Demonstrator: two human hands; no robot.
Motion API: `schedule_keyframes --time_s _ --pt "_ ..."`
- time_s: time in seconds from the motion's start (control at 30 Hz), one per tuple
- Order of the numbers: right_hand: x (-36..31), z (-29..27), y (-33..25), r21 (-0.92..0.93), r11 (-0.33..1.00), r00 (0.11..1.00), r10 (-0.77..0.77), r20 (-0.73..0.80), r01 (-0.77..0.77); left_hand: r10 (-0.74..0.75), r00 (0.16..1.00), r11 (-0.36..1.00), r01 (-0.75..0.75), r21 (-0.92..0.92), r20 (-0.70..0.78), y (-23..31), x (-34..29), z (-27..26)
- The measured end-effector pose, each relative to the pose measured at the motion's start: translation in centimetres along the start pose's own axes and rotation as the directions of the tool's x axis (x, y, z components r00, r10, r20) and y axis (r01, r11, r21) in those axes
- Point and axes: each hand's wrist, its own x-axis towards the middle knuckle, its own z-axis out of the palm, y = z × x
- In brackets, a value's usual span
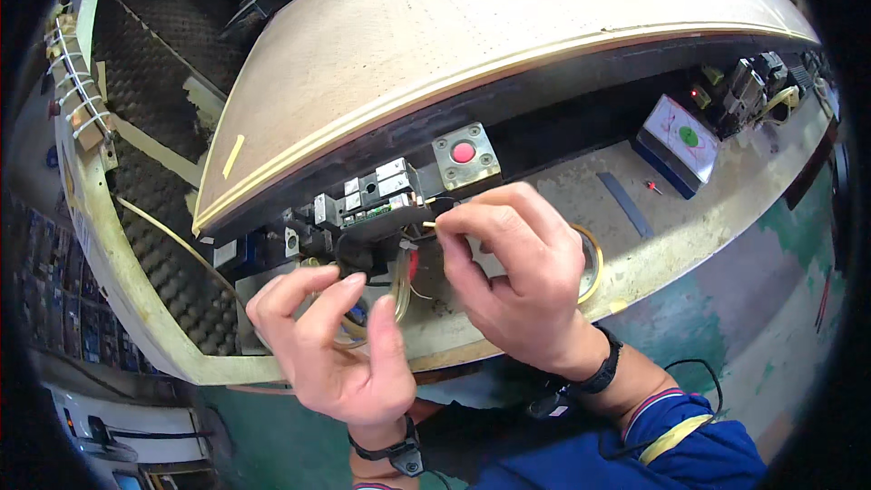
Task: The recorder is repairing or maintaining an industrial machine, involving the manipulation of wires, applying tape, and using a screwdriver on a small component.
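The thin wire (419, 263) with its red sleeve hangs below the small terminal block (376, 209) at the bench's back edge, just under the grey box with a red button (464, 156). My right hand (513, 277) pinches closed at the wire's top end, and my left hand (331, 345) curls loosely just below, fingertips near a tape roll (592, 259). I judge it best to steady the slack low and feed the end in straight.

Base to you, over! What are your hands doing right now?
Left hand pinched at clear tape roll. Right hand fingers on small part by circuit board. Red button box behind; wires crowd the spot.
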Motion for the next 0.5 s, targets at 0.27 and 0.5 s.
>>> schedule_keyframes --time_s 0.27,0.5 --pt "0.8 -0.4 -0.4 0.138 0.985 0.986 -0.124 0.108 0.108 0.175 0.965 0.978 -0.193 0.075 0.196 1.6 3.9 -0.5" --pt "1.3 -1.2 0.0 0.181 0.969 0.946 -0.209 0.249 0.166 0.127 0.973 0.989 -0.138 0.044 0.193 0.9 3.8 -0.4"
